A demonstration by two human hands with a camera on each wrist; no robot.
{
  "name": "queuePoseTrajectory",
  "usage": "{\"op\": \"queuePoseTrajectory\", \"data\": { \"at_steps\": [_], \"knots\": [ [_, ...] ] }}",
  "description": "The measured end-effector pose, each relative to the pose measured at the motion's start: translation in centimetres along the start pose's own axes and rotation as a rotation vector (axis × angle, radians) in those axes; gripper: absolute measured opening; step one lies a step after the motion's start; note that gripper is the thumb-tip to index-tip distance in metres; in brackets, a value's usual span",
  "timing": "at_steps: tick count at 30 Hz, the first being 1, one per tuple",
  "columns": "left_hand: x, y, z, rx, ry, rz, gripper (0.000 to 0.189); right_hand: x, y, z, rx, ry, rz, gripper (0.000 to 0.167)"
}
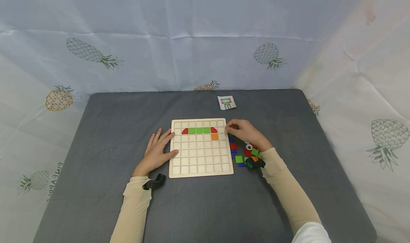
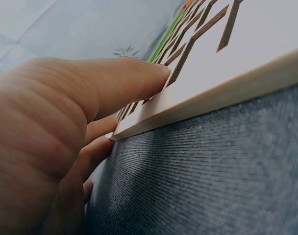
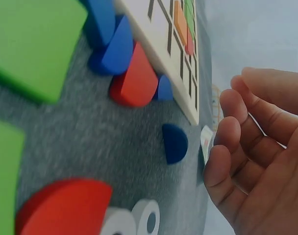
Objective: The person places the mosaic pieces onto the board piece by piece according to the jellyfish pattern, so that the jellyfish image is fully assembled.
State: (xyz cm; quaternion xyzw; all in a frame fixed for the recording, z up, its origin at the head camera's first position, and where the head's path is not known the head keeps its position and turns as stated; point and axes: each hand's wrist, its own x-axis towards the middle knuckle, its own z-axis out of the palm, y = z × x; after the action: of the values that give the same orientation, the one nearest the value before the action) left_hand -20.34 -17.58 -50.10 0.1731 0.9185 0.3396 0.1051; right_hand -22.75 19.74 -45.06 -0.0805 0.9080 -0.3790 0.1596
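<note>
A pale wooden grid board [image 1: 201, 168] lies flat on the dark table. On its upper part a row of green squares [image 1: 200, 130] runs between two red rounded pieces [image 1: 185, 131], and an orange square [image 1: 214, 136] sits below the right red one. My left hand [image 1: 156, 156] rests at the board's left edge with fingers spread. Its thumb [image 2: 139, 81] touches the board's top face. Just beyond the board's right edge, my right hand [image 1: 245, 131] hovers with loosely bent fingers [image 3: 230, 132]. I see nothing between them in the right wrist view.
Loose pieces lie right of the board, partly under the right wrist: a green square [image 1: 238, 159], a red piece [image 3: 135, 81], a dark blue half-round piece [image 3: 175, 143] and white rings [image 1: 248, 147]. A small printed pattern card [image 1: 226, 102] lies behind the board.
</note>
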Motion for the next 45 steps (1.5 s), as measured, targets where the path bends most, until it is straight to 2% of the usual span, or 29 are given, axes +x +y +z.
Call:
{"op": "queuePoseTrajectory", "data": {
  "at_steps": [17, 21, 36, 45],
  "knots": [
    [0.0, -0.2, 0.2, -0.001, 0.004, 0.01, 0.08, -1.0, 1.6, -1.2, 0.004, 0.028, 0.063, 0.025],
    [0.1, -0.1, 0.2, -0.002, 0.004, 0.007, 0.08, -1.5, 2.2, -1.5, 0.001, 0.031, 0.056, 0.025],
    [0.0, 0.0, 0.0, 0.01, -0.002, 0.009, 0.08, -3.6, 3.9, -2.5, -0.117, 0.059, 0.077, 0.024],
    [-0.1, 0.0, 0.0, 0.002, -0.003, 0.014, 0.079, -4.4, 4.5, -2.6, -0.137, 0.061, 0.102, 0.024]
  ]
}}
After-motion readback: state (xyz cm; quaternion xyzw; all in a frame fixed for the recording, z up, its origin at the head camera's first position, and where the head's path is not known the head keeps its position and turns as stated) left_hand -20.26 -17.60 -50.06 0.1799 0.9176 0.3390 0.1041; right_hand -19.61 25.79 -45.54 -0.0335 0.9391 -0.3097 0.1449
